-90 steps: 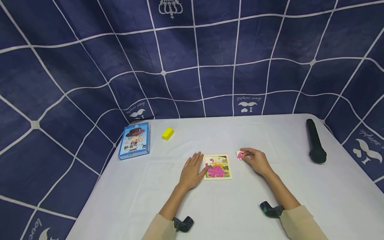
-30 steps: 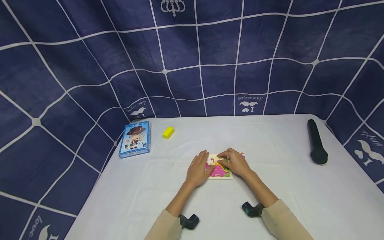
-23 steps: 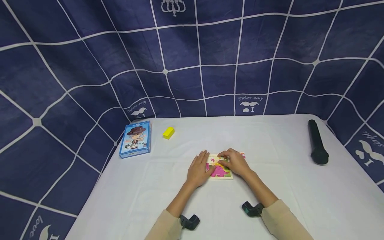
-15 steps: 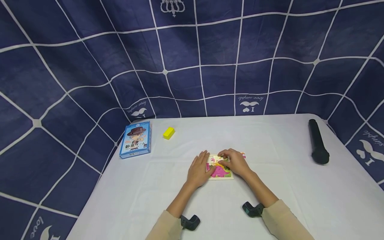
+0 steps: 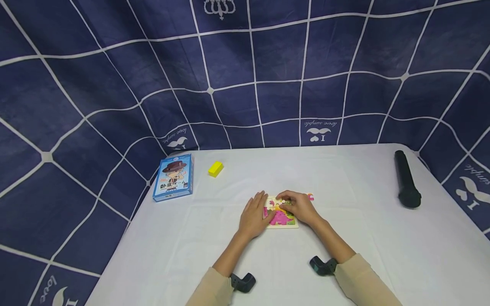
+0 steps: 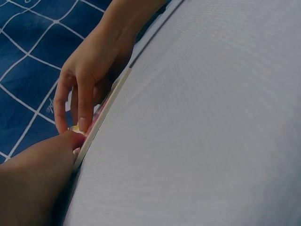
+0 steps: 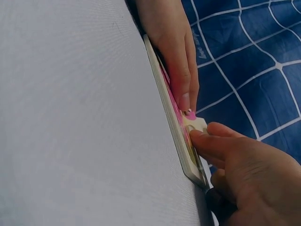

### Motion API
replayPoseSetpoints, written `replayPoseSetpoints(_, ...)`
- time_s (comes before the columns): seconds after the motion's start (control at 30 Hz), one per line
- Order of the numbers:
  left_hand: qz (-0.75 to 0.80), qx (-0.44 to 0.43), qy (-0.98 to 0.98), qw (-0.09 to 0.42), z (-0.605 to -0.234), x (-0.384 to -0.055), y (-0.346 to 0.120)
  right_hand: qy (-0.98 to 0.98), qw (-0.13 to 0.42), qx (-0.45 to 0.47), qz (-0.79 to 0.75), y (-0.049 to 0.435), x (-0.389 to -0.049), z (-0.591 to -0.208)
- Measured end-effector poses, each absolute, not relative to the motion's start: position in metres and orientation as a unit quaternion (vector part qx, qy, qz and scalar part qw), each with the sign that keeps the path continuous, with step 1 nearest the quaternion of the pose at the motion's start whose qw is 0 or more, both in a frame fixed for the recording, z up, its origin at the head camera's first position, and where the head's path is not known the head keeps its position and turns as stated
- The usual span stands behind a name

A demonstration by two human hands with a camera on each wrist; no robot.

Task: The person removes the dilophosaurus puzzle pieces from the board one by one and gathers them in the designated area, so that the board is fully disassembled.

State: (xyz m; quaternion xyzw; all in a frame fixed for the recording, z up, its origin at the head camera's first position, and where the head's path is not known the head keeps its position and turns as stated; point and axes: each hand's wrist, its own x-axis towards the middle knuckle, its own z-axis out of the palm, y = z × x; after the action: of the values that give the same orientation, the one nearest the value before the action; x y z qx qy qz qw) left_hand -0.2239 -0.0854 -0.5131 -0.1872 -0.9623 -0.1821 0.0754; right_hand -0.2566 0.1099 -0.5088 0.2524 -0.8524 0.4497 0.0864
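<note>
A: Puzzle (image 5: 282, 219), position?

B: Flat on the white table (image 5: 153, 255), between both hands. Pale frame, pink dinosaur picture.

A: Left hand (image 5: 252, 216)?

B: Along the puzzle's left edge. Fingers straight, lying close together; thumb spread away from them, over the picture's left part.

A: Right hand (image 5: 302, 207)?

B: Reaching in over the far right corner. Thumb and forefinger pinch a pale piece (image 7: 201, 123) at the puzzle's far side; right wrist view shows it best. Cannot tell if it sits fully in the frame.

A: Other pieces?

B: One loose piece (image 5: 311, 197), pink and white, just right of the puzzle, partly hidden behind the right hand.

A: Surroundings?

B: Blue box (image 5: 173, 178) at far left, figure in brown hat on its front. Yellow block (image 5: 216, 169) near it, to the right. Black microphone (image 5: 407, 180) lying well apart, far right. Navy curtain (image 5: 275, 59) behind, white grid lines.

A: Clothing?

B: Beige sleeves (image 5: 212, 289).
</note>
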Motion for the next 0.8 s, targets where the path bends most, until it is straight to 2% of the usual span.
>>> replayPoseSetpoints(0.17,-0.179,-0.186,-0.963,0.077,-0.514,-0.225,-0.086,-0.846,0.098,0.263,0.453,0.110,-0.256,-0.509)
replayPoseSetpoints(0.53,-0.179,-0.189,-0.963,0.073,-0.514,-0.224,-0.084,-0.839,0.024,0.195,0.507,0.112,-0.252,-0.496)
replayPoseSetpoints(0.8,-0.176,-0.189,-0.963,0.072,-0.512,-0.223,-0.085,-0.837,0.043,0.173,0.517,0.128,-0.248,-0.483)
